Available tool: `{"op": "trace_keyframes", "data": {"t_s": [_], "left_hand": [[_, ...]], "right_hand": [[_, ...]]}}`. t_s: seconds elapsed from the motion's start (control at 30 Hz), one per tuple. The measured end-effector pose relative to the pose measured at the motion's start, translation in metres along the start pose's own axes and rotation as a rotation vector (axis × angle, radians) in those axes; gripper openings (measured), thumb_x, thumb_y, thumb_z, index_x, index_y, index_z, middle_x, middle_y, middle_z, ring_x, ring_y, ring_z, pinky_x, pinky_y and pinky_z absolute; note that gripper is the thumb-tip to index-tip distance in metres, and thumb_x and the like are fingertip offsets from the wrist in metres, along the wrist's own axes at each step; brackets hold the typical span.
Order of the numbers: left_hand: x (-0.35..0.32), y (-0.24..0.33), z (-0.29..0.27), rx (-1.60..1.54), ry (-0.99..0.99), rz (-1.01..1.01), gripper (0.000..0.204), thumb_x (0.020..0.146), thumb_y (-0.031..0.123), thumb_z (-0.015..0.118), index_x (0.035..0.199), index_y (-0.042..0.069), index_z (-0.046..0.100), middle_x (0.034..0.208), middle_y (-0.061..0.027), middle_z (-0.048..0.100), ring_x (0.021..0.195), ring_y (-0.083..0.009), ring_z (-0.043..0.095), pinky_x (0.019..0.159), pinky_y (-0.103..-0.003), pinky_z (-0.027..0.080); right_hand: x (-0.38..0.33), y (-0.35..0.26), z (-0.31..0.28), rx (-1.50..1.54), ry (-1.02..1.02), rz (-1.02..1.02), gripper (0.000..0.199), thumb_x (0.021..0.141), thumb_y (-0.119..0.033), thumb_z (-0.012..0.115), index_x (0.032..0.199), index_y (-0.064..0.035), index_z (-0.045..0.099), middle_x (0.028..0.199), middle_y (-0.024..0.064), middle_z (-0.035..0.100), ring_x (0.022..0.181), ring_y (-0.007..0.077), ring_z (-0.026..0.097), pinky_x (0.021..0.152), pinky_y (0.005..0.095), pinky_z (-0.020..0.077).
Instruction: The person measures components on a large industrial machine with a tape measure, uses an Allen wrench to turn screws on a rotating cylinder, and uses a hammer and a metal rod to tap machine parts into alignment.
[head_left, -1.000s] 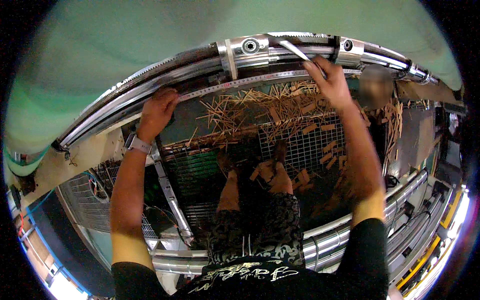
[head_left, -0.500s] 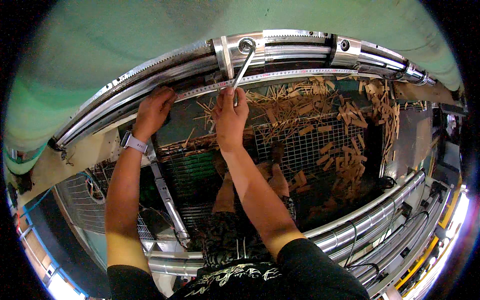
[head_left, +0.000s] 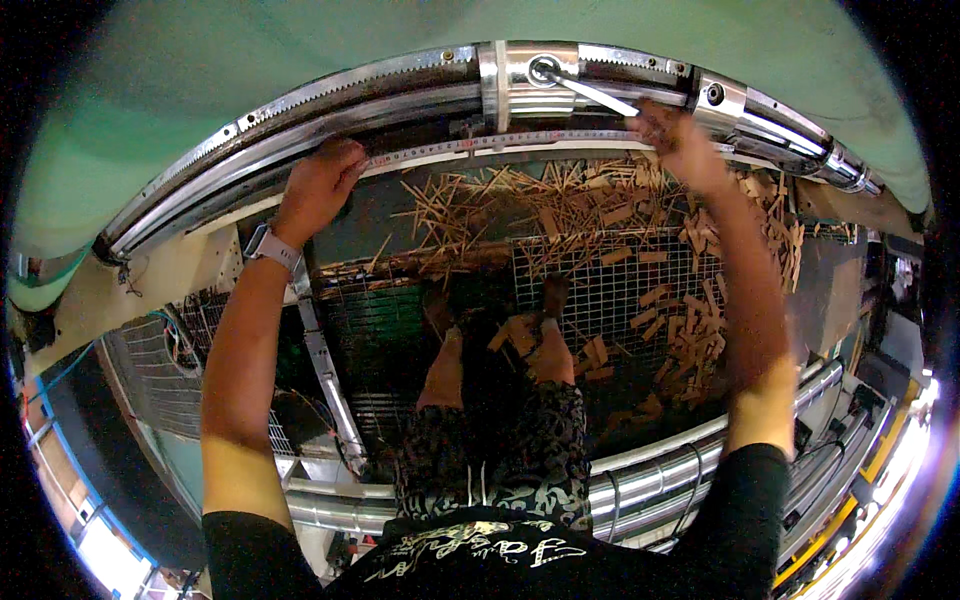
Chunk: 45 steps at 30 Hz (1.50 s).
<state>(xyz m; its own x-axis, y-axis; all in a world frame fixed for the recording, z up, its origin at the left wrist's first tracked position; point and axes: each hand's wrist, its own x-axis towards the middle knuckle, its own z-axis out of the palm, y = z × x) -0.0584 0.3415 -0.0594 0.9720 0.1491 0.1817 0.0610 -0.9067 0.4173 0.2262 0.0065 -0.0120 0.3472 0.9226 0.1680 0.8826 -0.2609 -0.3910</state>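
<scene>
Half a second ago the silver L-shaped metal hex key (head_left: 598, 95) pointed down toward the person; now its handle slants off to the right, its short end at the dark socket bolt (head_left: 543, 70) in the polished silver clamp block (head_left: 533, 104). A second ago the key was clear of that bolt, so this looks like the bolt being turned. The block also seems to sit slightly further right along the white measuring tape with black and red marks (head_left: 415, 153), toward the second silver block (head_left: 728, 110), though the view has shifted too and this is uncertain.

The right hand (head_left: 685, 145) has its fingers closed around the far end of the key. The left hand (head_left: 318, 190) stays at the tape's left end, fingers curled together and apparently pinching it. The tape runs along the near edge of the rail assembly, just below the silver toothed rack (head_left: 350, 80), and passes in front of the block's lower edge.

The right hand is motion-blurred, so its exact grip cannot be made out; it also covers part of the tape. The left fingers hide the tape's tip, and the key's seating inside the socket is out of sight. The tape's marks are too small to read. The rack's upper side disappears against the pale green curved panel (head_left: 300, 40).
</scene>
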Motion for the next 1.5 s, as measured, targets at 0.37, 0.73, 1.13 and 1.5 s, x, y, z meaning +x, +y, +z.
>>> {"op": "trace_keyframes", "data": {"t_s": [0.37,0.73,1.13,1.5], "left_hand": [[0.002,-0.003,0.0,-0.011,-0.051,-0.047,0.013,0.079,0.012,0.054,0.09,0.004,0.056,0.09,-0.0132,0.058,0.08,-0.0341,0.056,0.067,-0.039,0.046],[-0.003,-0.005,0.0,0.043,-0.018,-0.021,0.018,0.08,0.014,0.056,0.094,0.003,0.058,0.095,-0.0146,0.059,0.084,-0.0333,0.056,0.07,-0.037,0.047],[-0.001,-0.01,0.006,0.074,-0.045,-0.024,0.019,0.08,0.015,0.054,0.096,0.004,0.056,0.099,-0.0136,0.058,0.088,-0.0327,0.056,0.074,-0.038,0.046],[-0.004,-0.011,0.005,0.091,-0.006,-0.028,0.019,0.08,0.015,0.055,0.096,0.004,0.058,0.1,-0.0142,0.058,0.09,-0.0317,0.056,0.076,-0.037,0.046]], "right_hand": [[-0.039,-0.086,0.086,0.822,0.44,0.859,0.03,0.089,-0.034,0.048,0.076,-0.007,0.053,0.059,-0.0042,0.044,0.052,0.0046,0.039,0.042,0.0207,0.0327],[0.033,-0.189,0.142,1.576,0.816,0.798,0.019,0.092,-0.023,0.043,0.081,-0.0087,0.042,0.06,-0.003,0.036,0.049,0.0042,0.029,0.041,0.0204,0.023],[0.06,-0.198,0.163,1.269,0.891,0.809,0.019,0.092,-0.024,0.042,0.08,-0.0097,0.041,0.062,-0.0041,0.038,0.051,0.0031,0.031,0.044,0.0185,0.0258],[0.081,-0.212,0.144,1.763,0.964,0.809,0.022,0.091,-0.028,0.044,0.081,-0.009,0.039,0.059,-0.0037,0.035,0.049,0.0057,0.03,0.043,0.0216,0.0253]]}}
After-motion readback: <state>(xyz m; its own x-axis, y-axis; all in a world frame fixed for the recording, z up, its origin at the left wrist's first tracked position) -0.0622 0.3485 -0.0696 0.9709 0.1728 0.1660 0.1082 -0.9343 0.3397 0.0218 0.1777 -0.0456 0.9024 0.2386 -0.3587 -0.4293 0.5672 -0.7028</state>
